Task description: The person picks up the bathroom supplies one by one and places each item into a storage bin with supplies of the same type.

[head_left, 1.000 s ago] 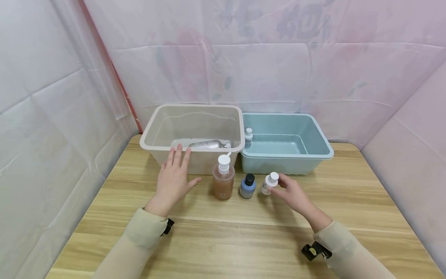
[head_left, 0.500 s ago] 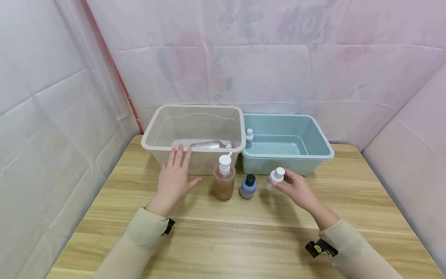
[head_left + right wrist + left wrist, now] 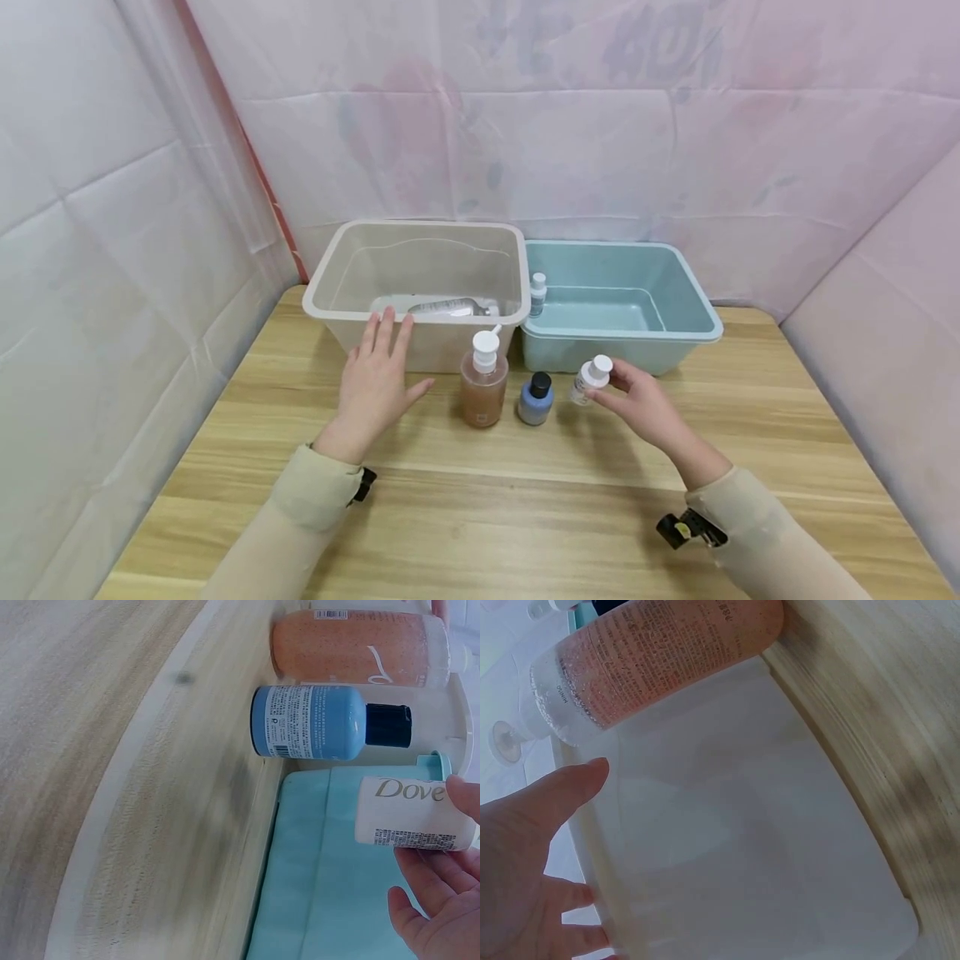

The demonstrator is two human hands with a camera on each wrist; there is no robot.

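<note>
My right hand (image 3: 611,387) pinches a small white Dove bottle (image 3: 588,379) and holds it tilted just above the table, in front of the teal bin (image 3: 697,329). The right wrist view shows that bottle (image 3: 409,814) in my fingers (image 3: 435,900) against the teal wall (image 3: 322,885). To its left stand a blue bottle with a black cap (image 3: 535,398) and a pump bottle of orange-pink liquid (image 3: 482,379). My left hand (image 3: 378,367) is open with straight fingers at the front wall of the clear bin (image 3: 322,308), left of the pump bottle (image 3: 667,652).
A tube (image 3: 450,308) lies inside the clear bin. A small white-capped bottle (image 3: 537,294) stands in the teal bin's left corner. Both bins sit at the back of the wooden table (image 3: 525,517), enclosed by pink fabric walls.
My right hand has lifted the white bottle off the table, up and slightly right. The left hand has stayed in place.
</note>
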